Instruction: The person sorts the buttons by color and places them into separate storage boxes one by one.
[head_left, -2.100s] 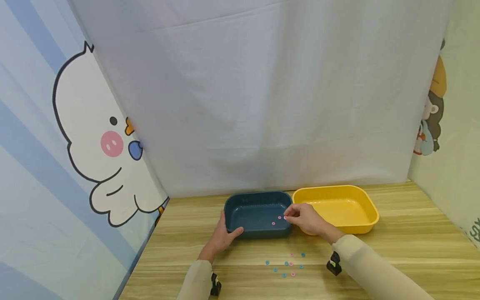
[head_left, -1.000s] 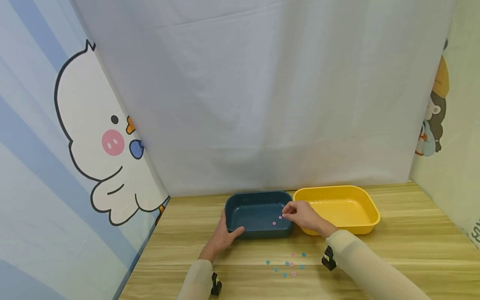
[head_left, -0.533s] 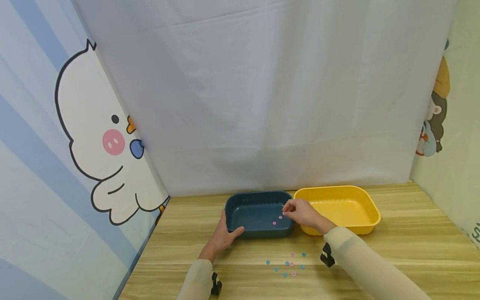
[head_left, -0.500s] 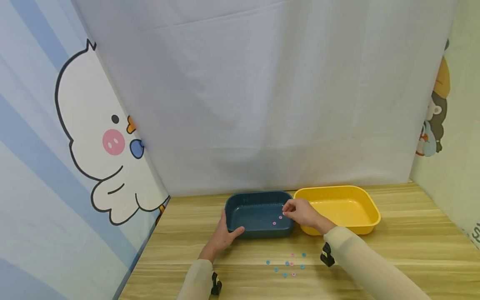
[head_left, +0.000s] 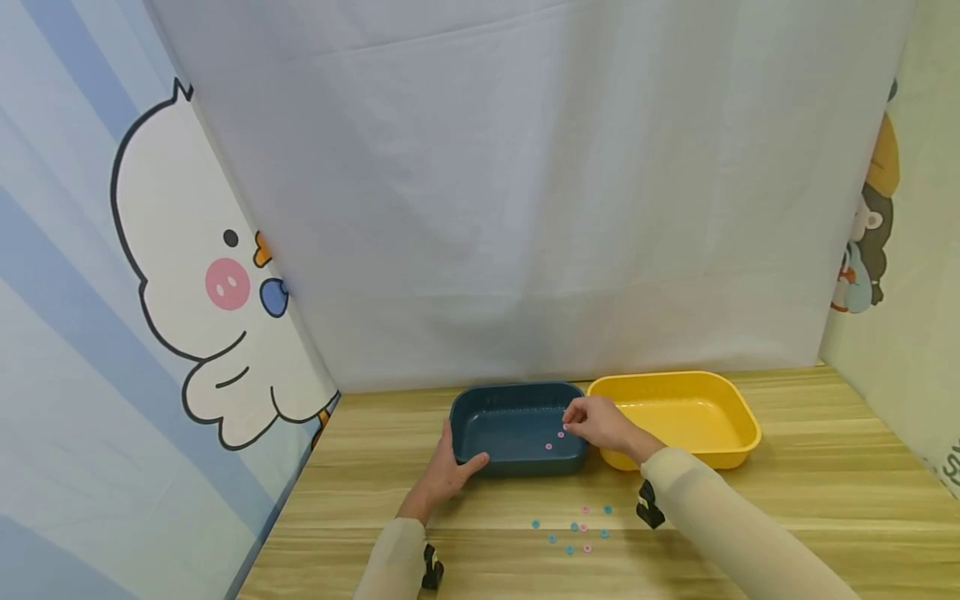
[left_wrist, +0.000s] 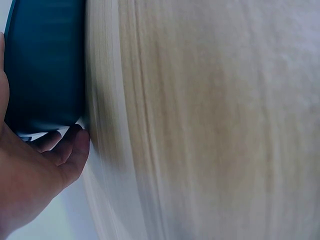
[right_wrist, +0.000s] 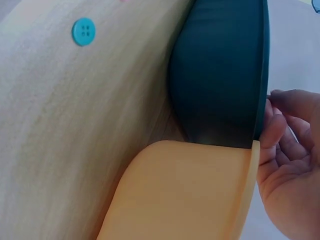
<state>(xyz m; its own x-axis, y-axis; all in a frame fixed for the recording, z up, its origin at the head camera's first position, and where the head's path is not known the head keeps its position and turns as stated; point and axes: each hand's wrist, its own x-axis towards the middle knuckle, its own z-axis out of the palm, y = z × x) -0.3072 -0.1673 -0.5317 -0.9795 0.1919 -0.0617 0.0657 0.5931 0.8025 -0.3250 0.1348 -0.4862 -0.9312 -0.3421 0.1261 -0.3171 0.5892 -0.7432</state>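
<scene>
My left hand (head_left: pixel 444 475) grips the dark-blue plastic tray (head_left: pixel 491 433), my right hand (head_left: pixel 603 422) pinches a round pink button (head_left: pixel 566 427). Two others (head_left: pixel 548 447) lie inside; nine blue-or-pink ones (head_left: pixel 570 550) (bottom centre) remain outside.

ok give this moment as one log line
left hand: holds blue tray; right hand: pinches pink button over blue tray; yellow tray: adjacent; blue buttons: on table

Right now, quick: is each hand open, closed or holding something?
Left hand: holding the left end of the dark blue tray.
Right hand: fingertips closed, pinching a small pink button at that tray's right end.
</scene>
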